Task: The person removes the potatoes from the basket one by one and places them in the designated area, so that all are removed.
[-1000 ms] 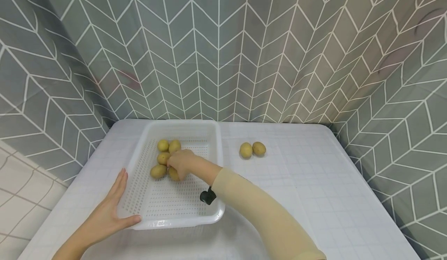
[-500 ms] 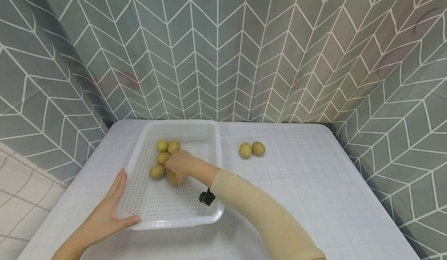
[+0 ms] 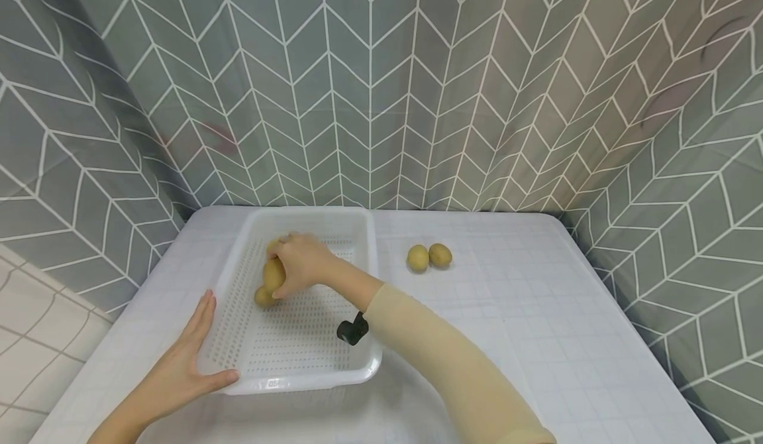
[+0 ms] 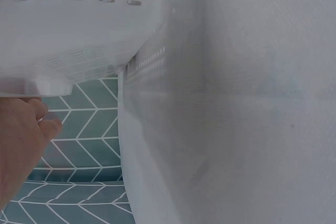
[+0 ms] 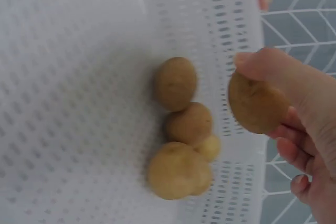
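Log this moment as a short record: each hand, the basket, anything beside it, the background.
Right hand: holds one potato over the basket
Left hand: straight-fingered, at the basket's near left corner
Basket: white, perforated, on the table; other potatoes inside
Beside basket: two potatoes, to its right
Background: grey curtain with white line pattern

Head view looks from high and farther back, facing forward and down over the whole basket (image 3: 298, 382), table (image 3: 536, 311) and curtain (image 3: 369, 99). Left wrist view is close, facing the basket's outer wall beside the left hand (image 4: 20, 142). Right wrist view looks close into the basket; head view shares its potatoes (image 5: 176, 83).
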The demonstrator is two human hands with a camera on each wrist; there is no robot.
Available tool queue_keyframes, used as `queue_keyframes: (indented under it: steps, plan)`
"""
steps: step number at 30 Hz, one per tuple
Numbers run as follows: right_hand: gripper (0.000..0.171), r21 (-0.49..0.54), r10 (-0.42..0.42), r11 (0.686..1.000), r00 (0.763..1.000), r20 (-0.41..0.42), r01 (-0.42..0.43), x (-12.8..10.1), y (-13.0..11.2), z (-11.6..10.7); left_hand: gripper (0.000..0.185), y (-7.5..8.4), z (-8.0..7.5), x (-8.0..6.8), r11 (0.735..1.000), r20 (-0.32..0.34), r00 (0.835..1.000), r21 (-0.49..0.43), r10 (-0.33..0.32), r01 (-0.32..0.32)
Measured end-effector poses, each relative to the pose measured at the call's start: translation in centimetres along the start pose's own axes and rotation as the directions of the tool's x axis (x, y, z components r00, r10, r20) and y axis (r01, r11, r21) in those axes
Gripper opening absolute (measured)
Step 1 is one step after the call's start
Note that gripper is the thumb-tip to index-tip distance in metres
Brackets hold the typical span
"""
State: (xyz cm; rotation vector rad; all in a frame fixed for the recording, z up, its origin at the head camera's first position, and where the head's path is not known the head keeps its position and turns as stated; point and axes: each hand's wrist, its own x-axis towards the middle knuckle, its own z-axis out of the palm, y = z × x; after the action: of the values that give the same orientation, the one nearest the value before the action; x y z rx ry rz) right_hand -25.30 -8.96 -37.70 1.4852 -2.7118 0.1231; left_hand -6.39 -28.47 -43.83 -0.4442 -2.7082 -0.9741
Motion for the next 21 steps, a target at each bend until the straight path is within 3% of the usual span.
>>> queue_keyframes:
  steps: [5,12,17,21]
  plan:
    - [0.064,0.074,0.035,0.997,0.991,-0.128,-0.026,0.2,0.6,-1.7,0.126,0.0,0.0,0.0,1.000,-0.012,1.000,0.010,0.017,-0.017]
    - [0.064,0.204,0.109,0.977,0.971,-0.211,-0.065,-0.1,1.2,-3.1,0.127,0.0,0.0,0.0,1.000,-0.010,1.000,0.017,0.010,-0.010]
    - [0.063,0.276,0.097,0.961,0.950,-0.298,-0.011,-0.6,1.6,-3.8,0.126,0.0,-0.1,0.0,0.999,0.012,1.000,-0.035,-0.009,0.009]
    - [0.064,0.373,0.077,0.926,0.940,-0.332,0.056,-0.9,1.9,-4.4,0.126,0.0,-0.1,0.0,0.999,0.020,1.000,-0.049,-0.011,0.012]
